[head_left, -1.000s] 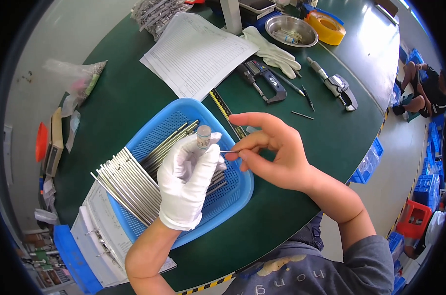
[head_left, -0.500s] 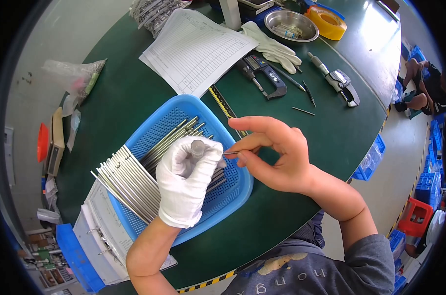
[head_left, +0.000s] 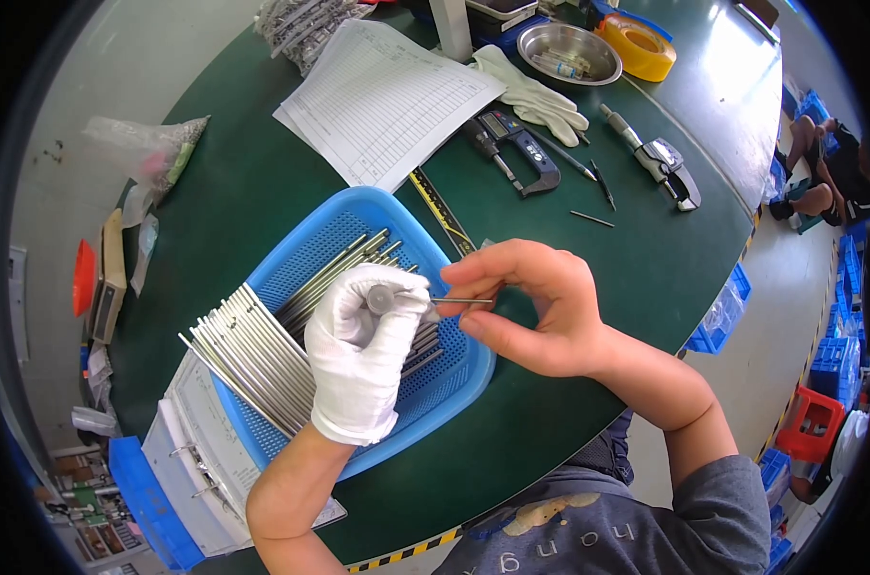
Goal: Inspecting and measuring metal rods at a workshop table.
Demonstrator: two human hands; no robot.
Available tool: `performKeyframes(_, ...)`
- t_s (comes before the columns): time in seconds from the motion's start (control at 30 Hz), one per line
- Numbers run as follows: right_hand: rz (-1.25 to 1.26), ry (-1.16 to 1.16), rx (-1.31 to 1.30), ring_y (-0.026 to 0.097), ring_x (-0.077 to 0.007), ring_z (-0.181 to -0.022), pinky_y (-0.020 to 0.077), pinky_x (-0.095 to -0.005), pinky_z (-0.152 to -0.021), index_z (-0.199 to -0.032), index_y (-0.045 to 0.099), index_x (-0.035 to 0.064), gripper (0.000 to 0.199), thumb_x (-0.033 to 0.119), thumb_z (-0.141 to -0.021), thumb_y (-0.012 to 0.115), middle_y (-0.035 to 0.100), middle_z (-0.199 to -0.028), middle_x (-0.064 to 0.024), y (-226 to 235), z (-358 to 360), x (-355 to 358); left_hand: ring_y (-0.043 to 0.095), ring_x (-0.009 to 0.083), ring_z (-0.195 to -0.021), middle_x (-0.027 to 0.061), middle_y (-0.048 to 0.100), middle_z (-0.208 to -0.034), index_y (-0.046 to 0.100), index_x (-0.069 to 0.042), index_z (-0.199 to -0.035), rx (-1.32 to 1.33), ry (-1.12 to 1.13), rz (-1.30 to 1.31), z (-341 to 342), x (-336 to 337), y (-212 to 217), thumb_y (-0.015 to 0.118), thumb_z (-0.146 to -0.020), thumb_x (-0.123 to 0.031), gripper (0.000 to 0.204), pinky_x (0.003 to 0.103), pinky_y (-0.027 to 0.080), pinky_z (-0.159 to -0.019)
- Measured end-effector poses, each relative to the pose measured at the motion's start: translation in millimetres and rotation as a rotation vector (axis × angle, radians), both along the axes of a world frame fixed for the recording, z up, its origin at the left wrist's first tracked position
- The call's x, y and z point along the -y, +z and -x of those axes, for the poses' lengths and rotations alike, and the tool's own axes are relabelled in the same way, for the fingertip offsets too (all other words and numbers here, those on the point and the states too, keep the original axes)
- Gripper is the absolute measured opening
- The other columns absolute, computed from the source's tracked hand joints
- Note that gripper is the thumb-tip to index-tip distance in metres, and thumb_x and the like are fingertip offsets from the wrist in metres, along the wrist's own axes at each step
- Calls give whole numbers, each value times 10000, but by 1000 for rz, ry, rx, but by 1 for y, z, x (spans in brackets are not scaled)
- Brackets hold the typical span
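Observation:
My left hand [head_left: 358, 355], in a white glove, is closed around a grey cylinder [head_left: 380, 299] whose round end faces up. It is above the blue perforated basket [head_left: 464, 383]. A thin metal pin [head_left: 464, 300] sticks out sideways from the gloved fingertips. My bare right hand [head_left: 540, 307] curls its fingers around the pin's other end, the thumb a little below it. Whether the pin enters the cylinder is hidden by the glove. Inside the basket lie loose metal rods [head_left: 334, 273]; a row of rods [head_left: 253, 359] rests across its left side.
Beyond the basket are paper sheets [head_left: 387, 101], a digital micrometer [head_left: 516, 153], another micrometer [head_left: 655, 158], a white glove [head_left: 536, 96], a steel bowl [head_left: 521, 43] and yellow tape [head_left: 651, 57]. A ring binder [head_left: 191, 460] lies at left. A person [head_left: 828, 172] sits far right.
The right thumb has dropped slightly away from the index finger, and more of the pin shows between the hands. The left hand has shifted only slightly.

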State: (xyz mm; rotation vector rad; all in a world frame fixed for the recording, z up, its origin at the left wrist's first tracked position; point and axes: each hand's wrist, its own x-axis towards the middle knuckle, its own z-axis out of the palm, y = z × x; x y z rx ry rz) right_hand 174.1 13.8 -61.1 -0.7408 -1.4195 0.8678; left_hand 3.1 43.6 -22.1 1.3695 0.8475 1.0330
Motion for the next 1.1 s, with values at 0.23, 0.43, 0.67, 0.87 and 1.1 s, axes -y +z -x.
performKeyframes(0.23, 336, 224, -269, 650, -152, -662, 520, -222, -568, -1015, 601, -66, 192, 76, -893, 556, 671, -789, -139, 10, 0, 2, 574, 86, -718, 41, 603, -848, 584, -18, -924, -17, -12, 95, -2, 0, -4, 585, -853, 13, 77, 223, 482, -664)
performKeyframes(0.43, 178, -177, -5, 621, -115, -673, 494, -235, -612, -985, 631, 1, 191, 118, -835, 613, 669, -777, -77, 14, -48, -15, 551, 90, -650, 24, 556, -728, 572, -1, -946, -83, 12, 162, -3, -8, -5, 506, -930, -120, 137, 234, 464, -664)
performKeyframes(0.67, 344, -305, 1097, 630, -216, -728, 495, -328, -649, -870, 617, 55, 268, 100, -617, 692, 632, -774, -74, 3, -43, -16, 488, 49, -588, -6, 532, -714, 558, -39, -888, -16, 50, 169, -2, -7, -5, 603, -850, -35, 59, 185, 420, -576)
performKeyframes(0.87, 68, -337, 541, 622, -160, -711, 496, -278, -644, -907, 615, 32, 283, -7, -626, 613, 625, -775, -60, 9, -42, -16, 407, 8, -527, -58, 454, -639, 582, -39, -1008, -219, 135, -48, -7, -5, -9, 642, -830, -19, 189, 150, 345, -495)
performKeyframes(1.1, 92, -77, 407, 614, -130, -690, 484, -231, -609, -925, 605, 13, 274, 4, -656, 661, 624, -790, -68, 19, -19, -1, 540, 56, -602, 23, 600, -712, 608, -27, -1016, -346, -132, -159, 0, -2, -15, 675, -834, -155, 232, 197, 443, -556)
